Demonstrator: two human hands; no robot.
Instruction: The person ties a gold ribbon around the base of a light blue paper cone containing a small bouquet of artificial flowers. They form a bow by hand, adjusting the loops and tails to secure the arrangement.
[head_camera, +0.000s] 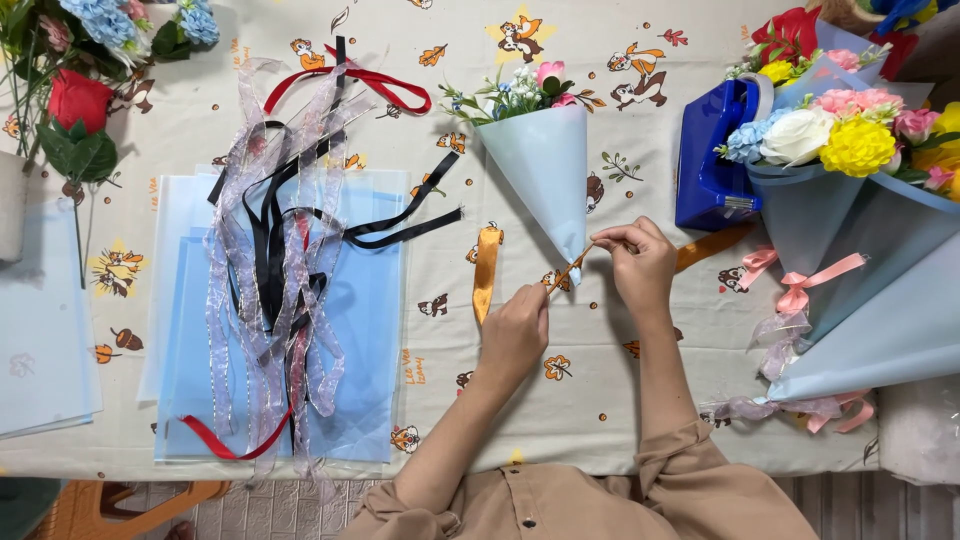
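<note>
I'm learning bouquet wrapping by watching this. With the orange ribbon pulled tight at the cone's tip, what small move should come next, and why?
Probably cross the ends into a knot. The left hand and right hand each pinch the orange ribbon, taut just below the narrow tip of the light blue paper cone, and no knot shows yet.

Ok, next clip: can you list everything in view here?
cone bouquet: one, pale blue, centre
orange ribbon: one, around cone tip, trailing both sides
ribbon pile: many, sheer, black, red, on the sheets
sheets: stack, light blue, left
finished bouquets: several, blue wraps, pink bows, right
bag: one, dark blue, right
loose flowers: red, blue, top left
tablecloth: cream, cartoon print
left hand: grip on ribbon
right hand: grip on ribbon
</note>
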